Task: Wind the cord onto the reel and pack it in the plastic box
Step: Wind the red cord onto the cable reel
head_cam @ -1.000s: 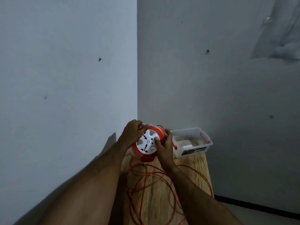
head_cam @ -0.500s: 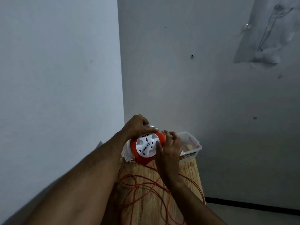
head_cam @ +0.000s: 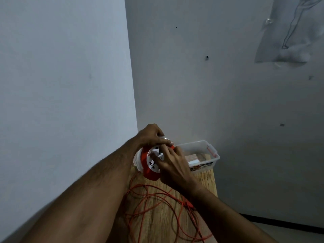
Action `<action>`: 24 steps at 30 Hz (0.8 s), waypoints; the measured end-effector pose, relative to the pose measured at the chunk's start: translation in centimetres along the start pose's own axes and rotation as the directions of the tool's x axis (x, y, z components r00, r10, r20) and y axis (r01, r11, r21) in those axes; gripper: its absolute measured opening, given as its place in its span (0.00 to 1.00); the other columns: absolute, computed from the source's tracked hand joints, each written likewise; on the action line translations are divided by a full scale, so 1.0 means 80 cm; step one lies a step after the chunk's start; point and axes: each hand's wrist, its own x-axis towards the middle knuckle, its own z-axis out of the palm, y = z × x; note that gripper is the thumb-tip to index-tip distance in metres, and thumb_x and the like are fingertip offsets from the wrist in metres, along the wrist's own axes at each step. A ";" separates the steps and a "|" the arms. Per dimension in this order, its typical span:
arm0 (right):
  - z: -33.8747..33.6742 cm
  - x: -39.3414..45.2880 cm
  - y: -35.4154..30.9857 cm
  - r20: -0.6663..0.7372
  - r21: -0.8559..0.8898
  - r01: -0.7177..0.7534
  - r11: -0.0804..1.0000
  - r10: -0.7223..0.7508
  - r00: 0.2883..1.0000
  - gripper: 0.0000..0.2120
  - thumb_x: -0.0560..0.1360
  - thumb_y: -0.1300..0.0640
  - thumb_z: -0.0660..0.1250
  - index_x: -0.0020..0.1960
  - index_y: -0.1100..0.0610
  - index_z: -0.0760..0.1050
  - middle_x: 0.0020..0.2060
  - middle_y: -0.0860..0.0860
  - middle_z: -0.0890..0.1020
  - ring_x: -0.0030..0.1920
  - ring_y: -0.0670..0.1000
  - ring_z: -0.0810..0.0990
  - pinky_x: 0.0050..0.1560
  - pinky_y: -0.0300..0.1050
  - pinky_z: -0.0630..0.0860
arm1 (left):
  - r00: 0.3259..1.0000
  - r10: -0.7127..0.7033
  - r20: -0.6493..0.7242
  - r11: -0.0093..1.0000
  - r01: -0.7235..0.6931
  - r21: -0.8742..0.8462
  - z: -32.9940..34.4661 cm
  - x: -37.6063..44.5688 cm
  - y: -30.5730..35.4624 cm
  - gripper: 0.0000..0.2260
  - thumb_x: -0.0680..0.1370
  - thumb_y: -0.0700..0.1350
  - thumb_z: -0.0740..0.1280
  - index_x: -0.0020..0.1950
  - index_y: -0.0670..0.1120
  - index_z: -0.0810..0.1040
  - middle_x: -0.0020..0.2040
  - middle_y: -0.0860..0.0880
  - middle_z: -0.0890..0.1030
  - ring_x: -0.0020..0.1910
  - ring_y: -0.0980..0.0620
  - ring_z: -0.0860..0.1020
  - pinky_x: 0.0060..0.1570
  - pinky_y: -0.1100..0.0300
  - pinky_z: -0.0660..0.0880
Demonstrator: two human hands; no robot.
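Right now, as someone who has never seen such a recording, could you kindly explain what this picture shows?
The picture comes from a camera worn on a person's head, looking down at their two bare hands. The left hand grips an orange reel at its top; the right hand has fingers on the reel's white socket face. Below lies a wooden table with loose loops of orange cord, still unwound. Behind the hands stands an open clear plastic box, with something inside that I cannot identify.
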 end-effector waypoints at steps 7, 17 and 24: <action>-0.022 0.039 -0.023 -0.110 0.434 -0.521 0.735 0.618 0.779 0.24 0.70 0.41 0.72 0.61 0.52 0.77 0.49 0.49 0.84 0.44 0.49 0.83 0.44 0.41 0.81 | 0.989 0.066 -0.129 0.994 -0.076 -0.079 -0.012 0.011 0.013 0.24 0.65 0.67 0.77 0.36 0.45 0.87 0.32 0.48 0.85 0.31 0.49 0.83 0.32 0.61 0.75; -0.024 0.072 -0.063 0.207 0.785 -0.617 -0.054 0.962 0.179 0.11 0.75 0.48 0.74 0.50 0.53 0.76 0.44 0.50 0.84 0.40 0.47 0.84 0.39 0.44 0.84 | 0.986 0.097 -0.135 0.995 -0.101 -0.017 -0.017 0.012 0.005 0.23 0.68 0.66 0.77 0.37 0.45 0.87 0.31 0.50 0.83 0.29 0.52 0.81 0.32 0.59 0.76; -0.033 0.038 -0.039 -0.149 0.084 -0.239 0.967 0.249 0.957 0.21 0.72 0.50 0.69 0.63 0.56 0.75 0.59 0.58 0.78 0.58 0.57 0.78 0.58 0.55 0.77 | 0.989 0.094 -0.116 0.991 -0.105 -0.088 -0.041 0.012 -0.007 0.30 0.64 0.69 0.76 0.34 0.40 0.84 0.34 0.39 0.83 0.29 0.46 0.77 0.34 0.57 0.73</action>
